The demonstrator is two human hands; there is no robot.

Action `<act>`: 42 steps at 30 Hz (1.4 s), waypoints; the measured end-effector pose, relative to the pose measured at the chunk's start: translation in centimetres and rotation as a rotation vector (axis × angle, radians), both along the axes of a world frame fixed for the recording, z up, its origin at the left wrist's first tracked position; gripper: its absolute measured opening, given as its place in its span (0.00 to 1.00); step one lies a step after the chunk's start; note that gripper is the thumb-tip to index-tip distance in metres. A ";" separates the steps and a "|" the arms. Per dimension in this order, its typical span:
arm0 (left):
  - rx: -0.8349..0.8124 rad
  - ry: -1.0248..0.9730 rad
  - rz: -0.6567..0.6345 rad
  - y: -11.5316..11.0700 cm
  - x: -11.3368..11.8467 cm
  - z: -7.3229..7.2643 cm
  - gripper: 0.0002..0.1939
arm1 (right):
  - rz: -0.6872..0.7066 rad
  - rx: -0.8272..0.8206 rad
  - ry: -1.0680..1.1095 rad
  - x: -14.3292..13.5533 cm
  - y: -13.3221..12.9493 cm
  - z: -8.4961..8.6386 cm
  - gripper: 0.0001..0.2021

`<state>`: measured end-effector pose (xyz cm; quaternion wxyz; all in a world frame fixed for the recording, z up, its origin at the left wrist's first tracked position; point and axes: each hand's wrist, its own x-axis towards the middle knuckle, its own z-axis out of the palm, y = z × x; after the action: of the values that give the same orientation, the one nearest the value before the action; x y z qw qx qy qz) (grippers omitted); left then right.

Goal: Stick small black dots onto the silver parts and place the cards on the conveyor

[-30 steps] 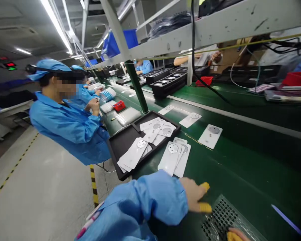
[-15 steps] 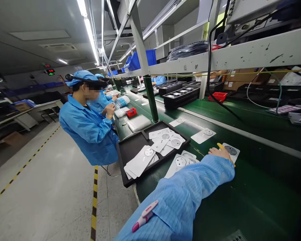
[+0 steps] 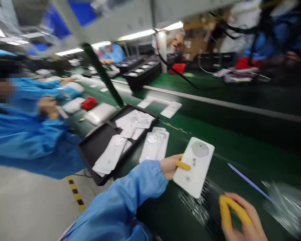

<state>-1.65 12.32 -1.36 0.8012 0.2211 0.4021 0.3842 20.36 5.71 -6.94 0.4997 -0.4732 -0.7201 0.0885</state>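
My left hand (image 3: 172, 166), wearing yellow finger cots, grips a white phone back cover (image 3: 194, 167) by its left edge. The cover is tilted above the green bench and has a round grey camera area at its top. At lower right, the thumb and finger of my right hand (image 3: 240, 217), both in yellow cots, meet in a pinch. What is between them is blurred. Just left of those fingertips is a clear sheet (image 3: 197, 207) with small dark marks, partly beneath the cover.
Several white covers (image 3: 154, 145) lie beside a black tray (image 3: 100, 179), which holds more. Two covers (image 3: 171, 109) rest farther back. A purple strip (image 3: 249, 182) and clear plastic (image 3: 288, 204) are at right. A co-worker's blue sleeve (image 3: 22, 140) is at left.
The view has swung right. My left hand has brought a cover from the bench back towards me, raised in its grip. My right hand has come into view.
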 end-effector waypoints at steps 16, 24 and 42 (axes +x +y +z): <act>0.410 0.273 0.026 -11.9 4.3 1.0 0.28 | -0.011 0.186 -0.215 -2.5 -1.6 6.1 0.18; 0.479 0.478 0.132 -13.4 4.1 0.0 0.26 | 0.076 0.120 -0.227 -3.0 -3.0 6.4 0.20; 0.722 0.682 0.050 -13.2 3.6 -0.7 0.22 | 0.139 -0.169 -0.050 -4.6 -3.9 6.1 0.28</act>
<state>1.99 -0.86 -2.08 0.4867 0.5878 0.4879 0.4239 15.73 1.83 -0.89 0.4325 -0.4646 -0.7535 0.1712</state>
